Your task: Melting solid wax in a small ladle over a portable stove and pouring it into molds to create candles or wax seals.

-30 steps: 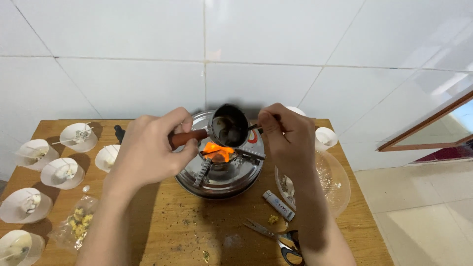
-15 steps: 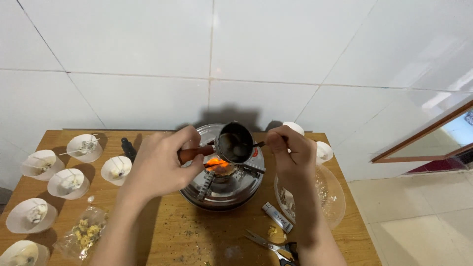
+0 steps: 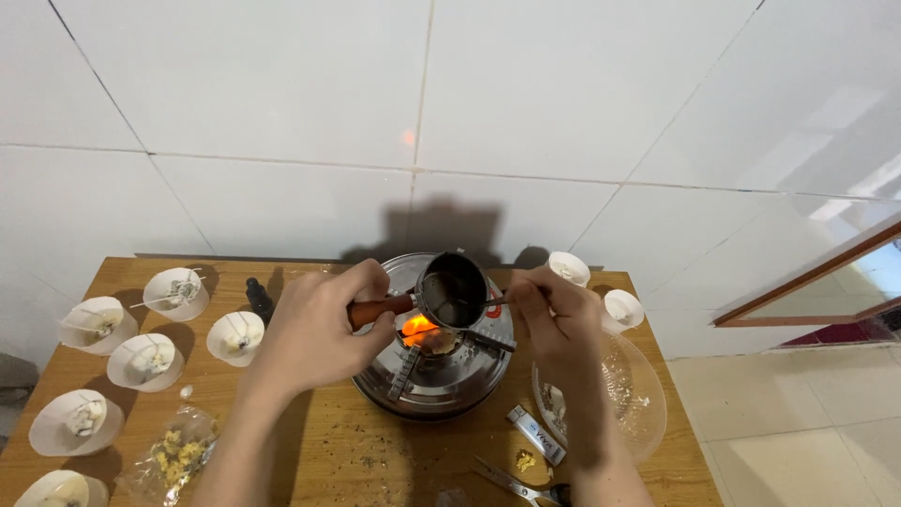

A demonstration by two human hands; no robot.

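Observation:
My left hand (image 3: 314,329) grips the wooden handle of a small metal melting pot (image 3: 452,291) and holds it just above an orange flame (image 3: 418,327). The flame burns in a round steel burner (image 3: 436,376) on the wooden table (image 3: 328,451). My right hand (image 3: 554,319) pinches a thin metal stick (image 3: 496,301) whose tip reaches into the pot. The pot's inside looks dark with liquid.
Several white paper cups with wicks (image 3: 150,361) stand at the left. A small dark bottle (image 3: 259,299) stands behind them, and a plastic bag of dried flowers (image 3: 174,455) lies in front. A clear bowl (image 3: 629,394), a small tube (image 3: 535,434) and scissors (image 3: 521,486) lie at the right. A white tiled wall rises behind.
The view has tilted up, so the table sits lower in frame. Both hands stay at the pot over the flame; the right hand has shifted the stick slightly inside the pot.

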